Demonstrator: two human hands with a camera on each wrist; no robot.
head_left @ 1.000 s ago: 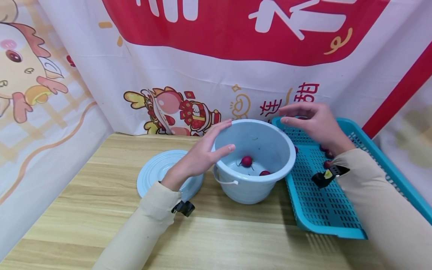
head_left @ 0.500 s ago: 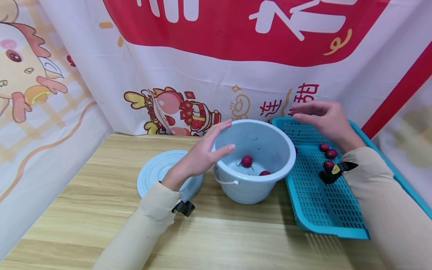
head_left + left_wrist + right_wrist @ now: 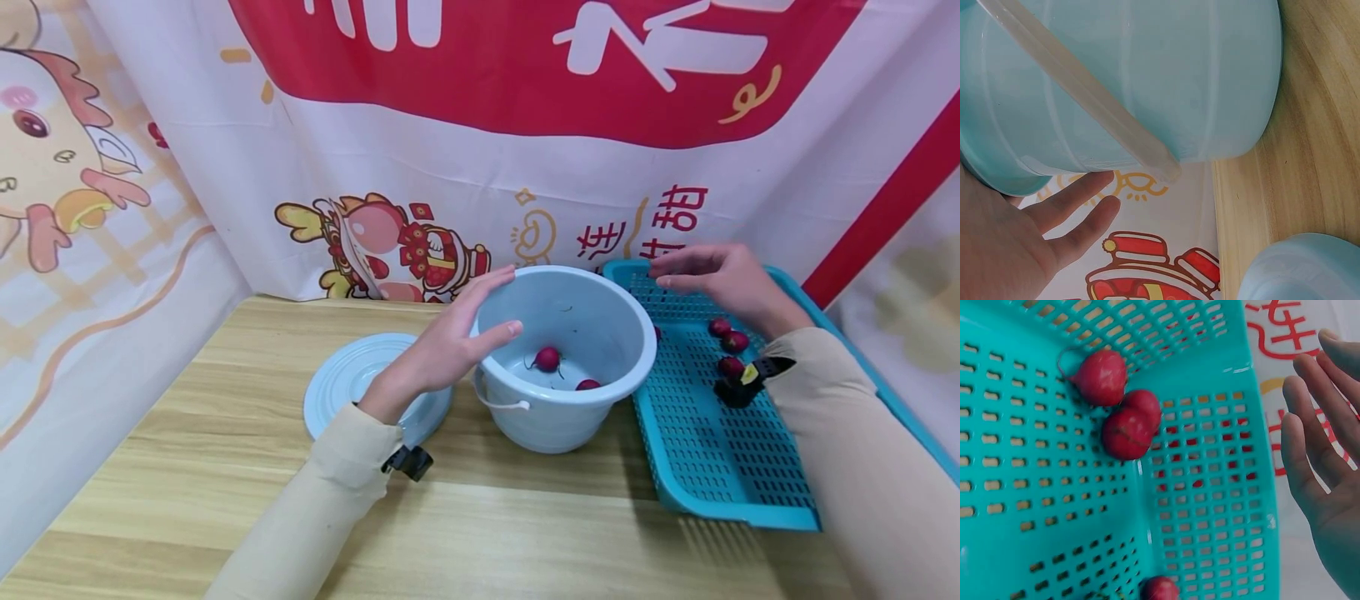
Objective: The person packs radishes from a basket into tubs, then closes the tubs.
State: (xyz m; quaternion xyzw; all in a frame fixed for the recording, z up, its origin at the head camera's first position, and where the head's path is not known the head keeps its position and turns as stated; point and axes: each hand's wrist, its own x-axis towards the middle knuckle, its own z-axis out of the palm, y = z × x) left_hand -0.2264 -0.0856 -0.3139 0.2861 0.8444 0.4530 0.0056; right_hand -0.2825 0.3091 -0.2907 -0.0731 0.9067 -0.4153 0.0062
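Observation:
A light blue bucket point(image 3: 551, 425) stands upright with two round red radishes point(image 3: 547, 359) visible on its bottom. My left hand point(image 3: 450, 337) rests against its left rim, thumb over the opening. In the left wrist view the fingers of that hand point(image 3: 1016, 250) extend loosely beside the bucket wall point(image 3: 1166, 75) and its white handle point(image 3: 1085, 87). Over the far end of a teal perforated basket point(image 3: 738, 510) hovers my right hand point(image 3: 731, 279), holding nothing. Several radishes point(image 3: 1102, 377) lie in the basket, apart from the right hand point(image 3: 1335, 450) and its relaxed fingers.
A light blue lid point(image 3: 333, 379) lies on the wooden table point(image 3: 187, 467) left of the bucket, partly under my left forearm. A printed cloth point(image 3: 450, 175) hangs right behind the table. The basket sits close against the bucket's right side.
My right hand has shifted right, away from the bucket, then dipped slightly over the basket. More radishes show beside its wrist. The left hand and bucket have stayed put.

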